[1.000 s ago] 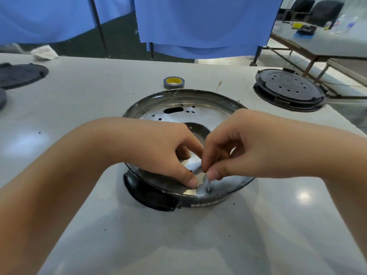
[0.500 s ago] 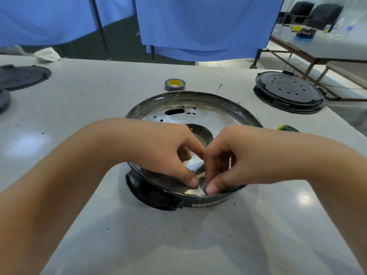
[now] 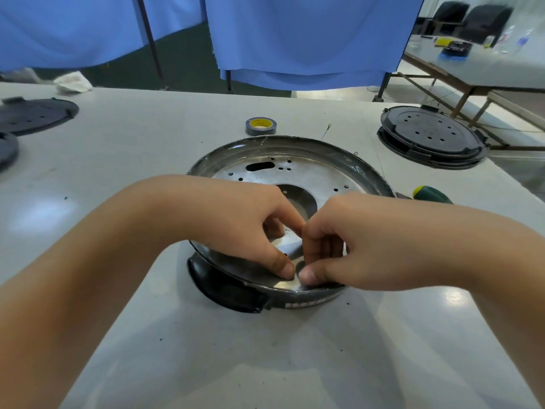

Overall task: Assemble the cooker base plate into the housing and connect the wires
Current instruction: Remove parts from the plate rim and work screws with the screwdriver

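**Both hands down at the near rim of the base plate**

The housing (image 3: pixel 230 293) sits on the white surface (image 3: pixel 147 149), and the metal base plate (image 3: pixel 309 172) lies inside it, its shiny perforated face up. Your left hand (image 3: pixel 244 222) reaches in over the near-left part of the base plate, fingers curled, thumb tip pressed down on the metal by the near rim. Your right hand (image 3: pixel 351 246) comes in right beside it, knuckles touching the left, fingers folded under and thumb tip planted just next to the left thumb. Both grips are narrow and tight, but whatever sits between those fingertips is hidden, so I can't tell what either one holds. No wires show clearly around the base plate.

Beyond the far rim of the base plate lies a roll of tape (image 3: pixel 261 126) with a yellow core. To the far right of the base plate rests a black round lid (image 3: pixel 427 135); just right of the base plate, a green tool handle (image 3: pixel 432 194) pokes out above your right forearm. Far left of the base plate, another black lid (image 3: pixel 35 115) lies flat.
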Available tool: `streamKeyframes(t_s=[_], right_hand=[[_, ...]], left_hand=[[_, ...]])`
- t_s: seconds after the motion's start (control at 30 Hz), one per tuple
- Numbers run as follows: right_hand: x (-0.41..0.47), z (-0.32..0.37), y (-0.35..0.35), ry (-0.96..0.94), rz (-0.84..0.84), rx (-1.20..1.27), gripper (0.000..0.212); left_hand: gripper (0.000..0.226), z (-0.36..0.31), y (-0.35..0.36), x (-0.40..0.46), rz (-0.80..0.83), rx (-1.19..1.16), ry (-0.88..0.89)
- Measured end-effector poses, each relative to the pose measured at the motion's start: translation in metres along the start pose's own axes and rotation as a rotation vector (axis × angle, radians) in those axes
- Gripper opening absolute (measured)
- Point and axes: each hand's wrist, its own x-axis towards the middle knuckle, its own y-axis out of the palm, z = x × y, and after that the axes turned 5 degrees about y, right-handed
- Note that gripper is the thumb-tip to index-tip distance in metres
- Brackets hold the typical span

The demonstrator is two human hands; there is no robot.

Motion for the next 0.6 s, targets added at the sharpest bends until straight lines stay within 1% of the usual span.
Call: streamKeyframes(t_s=[0.27,0.37,0.5,0.6], right_hand=[[0.0017,0.0016,0.0,0.041,-0.003,-0.031,0.027],[0.001,0.001,0.002,0.073,-0.004,-0.065,0.031],[0.0,0.0025,0.0039,0.077,0.02,-0.087,0.037],[-0.0005,0.0028,0.0027,0.093,0.022,-0.072,0.037]], left_hand=[[0.025,-0.0023,-0.0008,-0.0005,0.007,-0.008,0.004],[0.03,-0.0018,-0.0015,-0.0007,0.018,-0.019,0.006],[0.026,-0.0019,-0.0025,-0.0004,0.025,-0.032,0.013],[0.028,-0.0014,-0.0025,0.0002,0.018,-0.036,0.003]])
